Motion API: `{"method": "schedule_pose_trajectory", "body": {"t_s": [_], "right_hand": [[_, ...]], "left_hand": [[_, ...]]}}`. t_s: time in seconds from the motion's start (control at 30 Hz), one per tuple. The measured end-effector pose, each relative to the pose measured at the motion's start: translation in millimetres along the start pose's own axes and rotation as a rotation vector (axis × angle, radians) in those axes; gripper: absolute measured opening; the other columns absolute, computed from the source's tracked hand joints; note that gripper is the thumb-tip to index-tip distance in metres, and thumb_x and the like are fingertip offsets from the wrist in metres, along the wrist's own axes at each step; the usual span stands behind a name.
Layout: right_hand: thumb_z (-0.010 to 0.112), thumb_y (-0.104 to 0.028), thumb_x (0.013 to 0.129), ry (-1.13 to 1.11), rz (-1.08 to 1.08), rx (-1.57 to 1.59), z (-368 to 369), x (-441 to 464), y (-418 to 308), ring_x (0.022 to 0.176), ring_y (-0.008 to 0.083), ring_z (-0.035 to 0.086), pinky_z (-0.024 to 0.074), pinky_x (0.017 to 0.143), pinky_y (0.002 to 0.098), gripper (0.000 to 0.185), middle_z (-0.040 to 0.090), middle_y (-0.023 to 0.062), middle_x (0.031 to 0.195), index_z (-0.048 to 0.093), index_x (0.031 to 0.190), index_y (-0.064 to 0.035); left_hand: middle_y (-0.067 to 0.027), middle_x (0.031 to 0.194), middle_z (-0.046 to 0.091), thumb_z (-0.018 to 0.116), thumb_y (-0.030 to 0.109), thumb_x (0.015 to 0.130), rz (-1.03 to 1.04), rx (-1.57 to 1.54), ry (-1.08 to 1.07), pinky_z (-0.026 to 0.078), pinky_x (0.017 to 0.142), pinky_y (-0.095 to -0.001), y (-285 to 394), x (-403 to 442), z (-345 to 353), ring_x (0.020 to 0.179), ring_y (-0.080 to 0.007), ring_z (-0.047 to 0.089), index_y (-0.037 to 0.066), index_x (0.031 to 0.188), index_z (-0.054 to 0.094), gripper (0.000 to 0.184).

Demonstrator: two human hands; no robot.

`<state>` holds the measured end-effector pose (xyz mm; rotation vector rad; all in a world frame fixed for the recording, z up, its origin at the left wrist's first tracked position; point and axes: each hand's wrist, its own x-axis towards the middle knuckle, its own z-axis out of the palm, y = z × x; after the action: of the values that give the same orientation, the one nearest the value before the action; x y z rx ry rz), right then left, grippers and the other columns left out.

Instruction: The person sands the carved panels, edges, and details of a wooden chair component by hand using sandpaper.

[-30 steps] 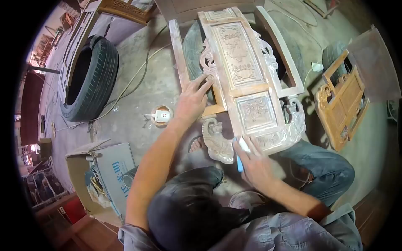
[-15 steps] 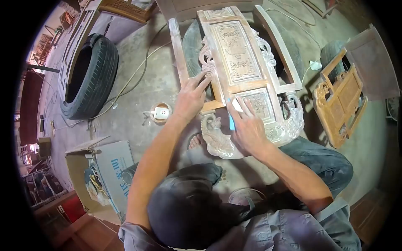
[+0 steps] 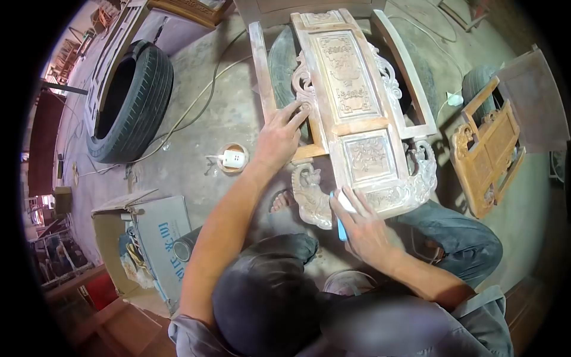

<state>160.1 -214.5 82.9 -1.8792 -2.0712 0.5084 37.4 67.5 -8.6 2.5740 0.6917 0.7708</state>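
Observation:
A carved wooden panel (image 3: 344,77), whitish with dust, lies in front of me with scrollwork along both sides. My left hand (image 3: 279,138) rests on its left edge, fingers apart on the scrollwork and frame, holding nothing. At the lower left corner of the small carved square, my right hand (image 3: 367,234) has its fingers closed around a blue-and-white block (image 3: 341,225) and presses it on the panel's near left edge. The fingers hide part of the block.
Left of the panel are a tire (image 3: 143,101), cables and a white socket (image 3: 233,159) in a round holder. A cardboard box (image 3: 160,238) with items sits lower left. Another carved wooden piece (image 3: 491,152) leans at the right. A bare foot shows under the panel.
My right hand slid the block up along the panel's left edge, then back down towards me. My left hand stayed on the scrollwork. The whole view shifted slightly.

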Motion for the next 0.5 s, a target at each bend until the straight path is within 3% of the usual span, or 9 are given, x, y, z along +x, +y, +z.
{"method": "schedule_pose_trajectory", "body": {"t_s": [0.13, 0.23, 0.27, 0.37, 0.5], "right_hand": [[0.074, -0.002, 0.076, -0.006, 0.045, 0.093, 11, 22, 1, 0.152, 0.0464, 0.046, 0.0304, 0.131, 0.0560, 0.079, 0.070, 0.0300, 0.132, 0.052, 0.151, 0.0092], [0.073, 0.000, 0.076, -0.011, 0.022, 0.059, 3, 0, -6, 0.151, 0.0472, 0.046, 0.0339, 0.129, 0.0539, 0.076, 0.070, 0.0296, 0.132, 0.053, 0.149, 0.0096], [0.072, 0.001, 0.077, 0.083, 0.022, 0.071, 13, 3, -7, 0.151, 0.0476, 0.045, 0.0354, 0.128, 0.0547, 0.075, 0.070, 0.0302, 0.133, 0.053, 0.149, 0.0097], [0.071, 0.001, 0.079, 0.069, 0.091, 0.137, 19, 36, -15, 0.151, 0.0482, 0.047, 0.0349, 0.128, 0.0572, 0.074, 0.070, 0.0305, 0.133, 0.053, 0.150, 0.0094], [0.069, 0.003, 0.078, 0.049, 0.056, 0.113, 17, 0, -14, 0.147, 0.0489, 0.051, 0.0365, 0.127, 0.0575, 0.070, 0.072, 0.0290, 0.127, 0.056, 0.146, 0.0100]], "left_hand": [[-0.0059, 0.153, 0.059, 0.067, 0.001, 0.089, 0.007, 0.003, -0.019, 0.052, 0.114, -0.0449, 0, -2, -1, 0.131, -0.0327, 0.060, 0.015, 0.144, 0.067, 0.056], [-0.0059, 0.154, 0.059, 0.067, 0.002, 0.090, 0.000, 0.012, -0.026, 0.052, 0.113, -0.0450, -2, -2, 0, 0.130, -0.0329, 0.060, 0.016, 0.146, 0.065, 0.058], [-0.0071, 0.154, 0.059, 0.066, 0.002, 0.090, 0.007, 0.005, -0.017, 0.053, 0.113, -0.0451, -2, -1, 2, 0.131, -0.0336, 0.060, 0.015, 0.146, 0.065, 0.057], [-0.0084, 0.153, 0.059, 0.066, 0.001, 0.090, 0.040, 0.014, 0.006, 0.053, 0.112, -0.0456, 0, -1, 0, 0.129, -0.0347, 0.061, 0.013, 0.145, 0.065, 0.057], [-0.0092, 0.153, 0.059, 0.066, 0.000, 0.089, 0.025, 0.002, -0.008, 0.053, 0.111, -0.0457, -3, 0, -1, 0.127, -0.0354, 0.062, 0.011, 0.144, 0.066, 0.056]]}}
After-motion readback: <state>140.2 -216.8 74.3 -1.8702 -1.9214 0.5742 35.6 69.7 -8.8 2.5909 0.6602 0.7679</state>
